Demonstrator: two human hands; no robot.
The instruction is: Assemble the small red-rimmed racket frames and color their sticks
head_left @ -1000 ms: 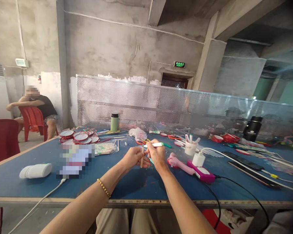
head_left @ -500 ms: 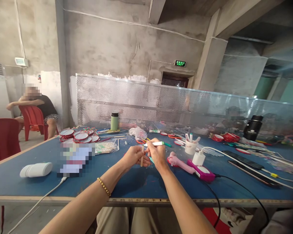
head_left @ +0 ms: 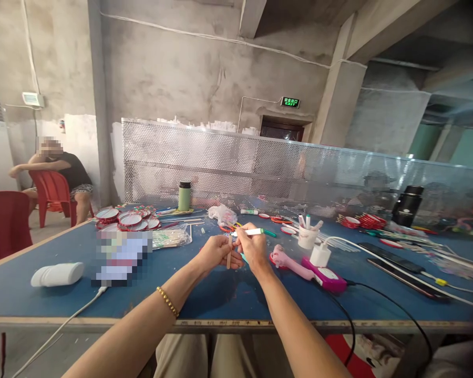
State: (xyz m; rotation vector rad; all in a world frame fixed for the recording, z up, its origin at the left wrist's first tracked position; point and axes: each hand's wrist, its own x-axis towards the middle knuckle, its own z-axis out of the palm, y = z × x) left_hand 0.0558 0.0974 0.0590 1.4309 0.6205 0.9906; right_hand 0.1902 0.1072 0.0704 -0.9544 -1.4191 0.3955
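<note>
Between the fingers of my left hand (head_left: 216,253) is a flat wooden craft stick (head_left: 229,253), held upright. My right hand (head_left: 253,249) grips a white marker (head_left: 249,232) with a green end, its tip side pointing left near the top of the stick. The two hands are close together over the blue table (head_left: 157,299). A green marker cap (head_left: 269,233) lies just beyond my right hand. Behind the hands sits a crumpled clear plastic bag (head_left: 222,214). My right fingers partly hide the marker's tip.
Right of my hands are a pink glue gun (head_left: 294,266), a magenta power strip (head_left: 329,280) with cables and a white cup of markers (head_left: 308,236). Red-rimmed discs (head_left: 131,219), a phone (head_left: 122,260) and a white case (head_left: 58,274) lie left. A perforated metal screen (head_left: 220,163) stands behind.
Almost nothing differs. Both hands keep the stick and the marker in nearly the same place, and the view has shifted very slightly.
</note>
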